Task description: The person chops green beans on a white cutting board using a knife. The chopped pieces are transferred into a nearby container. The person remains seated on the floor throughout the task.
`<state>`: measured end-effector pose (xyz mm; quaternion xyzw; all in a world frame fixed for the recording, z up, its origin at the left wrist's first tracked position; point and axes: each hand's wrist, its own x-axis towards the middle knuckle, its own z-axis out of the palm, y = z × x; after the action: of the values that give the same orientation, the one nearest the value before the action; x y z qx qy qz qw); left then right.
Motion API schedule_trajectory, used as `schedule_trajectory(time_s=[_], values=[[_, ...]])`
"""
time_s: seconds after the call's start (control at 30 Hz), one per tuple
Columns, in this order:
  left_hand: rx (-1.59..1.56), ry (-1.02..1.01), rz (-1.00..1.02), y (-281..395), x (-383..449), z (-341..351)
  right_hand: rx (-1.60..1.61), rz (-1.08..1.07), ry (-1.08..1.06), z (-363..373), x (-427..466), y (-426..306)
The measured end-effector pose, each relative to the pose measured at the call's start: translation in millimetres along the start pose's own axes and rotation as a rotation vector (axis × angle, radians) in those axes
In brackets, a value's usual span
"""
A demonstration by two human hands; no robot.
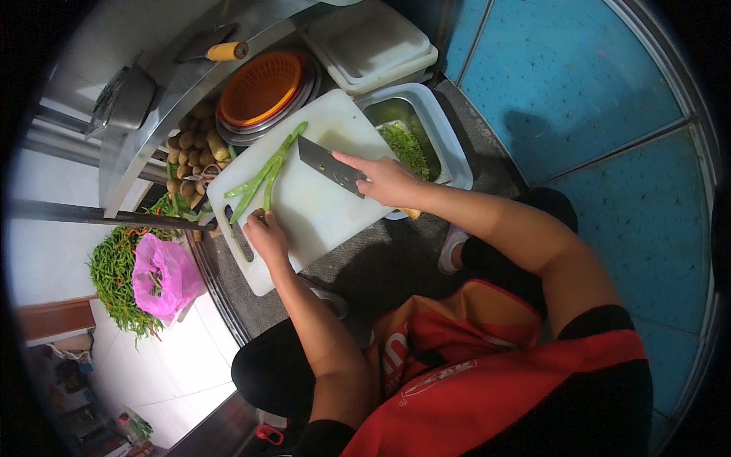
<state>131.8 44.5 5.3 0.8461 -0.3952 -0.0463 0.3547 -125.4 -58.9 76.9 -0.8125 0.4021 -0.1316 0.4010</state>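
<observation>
A white plastic cutting board [320, 200] lies before me, with a handle slot at its near left end. Long strips of a green vegetable [265, 171] are spread across its left part, fanning out from the far end. My left hand [266, 233] grips the near end of one strip at the board's left side. My right hand [388, 180] is closed around a cleaver [328, 164], index finger stretched along its spine; the handle is hidden in the palm. Small green bits cling to the blade. The blade's far corner sits close beside the strips.
A metal pan [437, 145] with chopped greens [404, 148] stands right of the board. Beyond are an orange colander [261, 88] and a lidded white container [371, 48]. Brown tubers [191, 145] and scissors [207, 176] lie left. Green chillies [117, 274] and a pink bag [163, 277] rest on the floor.
</observation>
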Motion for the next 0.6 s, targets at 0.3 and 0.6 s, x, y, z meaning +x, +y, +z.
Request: schedule_trajectory(time_s=[0.3, 0.6], values=[[-0.079, -0.094, 0.085, 0.5, -3.0, -3.7, 0.27, 0.198, 0.208, -40.0, 16.6, 53.4], [0.091, -0.303, 0.091, 10.0, -6.2, -12.9, -0.455, 0.178, 0.431, -48.5, -6.0, 72.9]])
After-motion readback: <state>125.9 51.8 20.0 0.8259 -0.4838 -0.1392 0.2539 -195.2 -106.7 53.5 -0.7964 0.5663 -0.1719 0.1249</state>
